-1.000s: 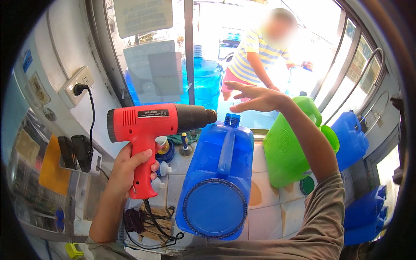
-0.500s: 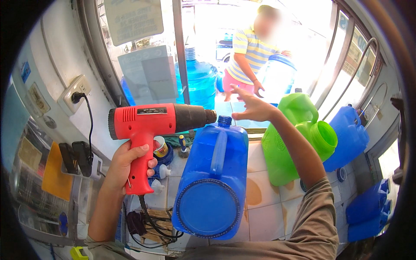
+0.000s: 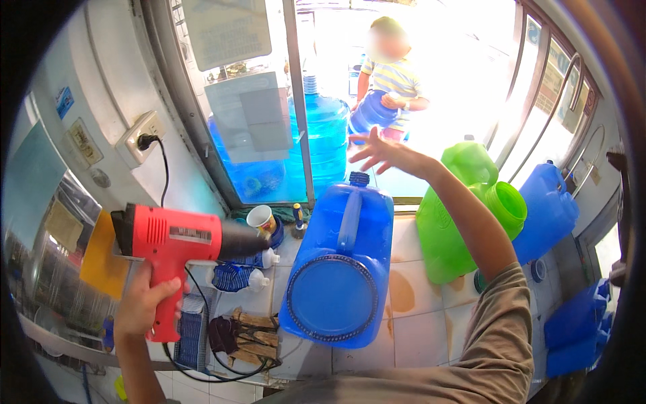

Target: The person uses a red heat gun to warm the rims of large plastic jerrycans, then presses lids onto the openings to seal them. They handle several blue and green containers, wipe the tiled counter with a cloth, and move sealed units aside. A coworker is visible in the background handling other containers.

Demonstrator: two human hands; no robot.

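My left hand (image 3: 145, 299) grips the handle of a red heat gun (image 3: 178, 232) with a dark nozzle. The nozzle points right, and a gap separates it from the blue jug. This large square-sided jug (image 3: 306, 225) lies on the tiled counter, its round base toward me and its dark-capped neck (image 3: 359, 179) at the far end. Above and beyond the cap, my right hand (image 3: 390, 155) is raised with fingers spread, holding nothing. A power cord (image 3: 235, 378) hangs from the heat gun's handle.
Right of the jug stand a green wide-mouthed container (image 3: 441, 232) and another blue jug (image 3: 546, 202). Left are a cup (image 3: 261, 219), small bottles (image 3: 242, 278) and a wooden slatted piece (image 3: 254, 337). Beyond the window frame (image 3: 301, 101), a person (image 3: 397, 77) holds a blue container (image 3: 372, 113).
My left hand has drawn the heat gun left and toward me, off the jug's neck. My right hand has lifted slightly. The person outside has turned and now holds a blue container in front.
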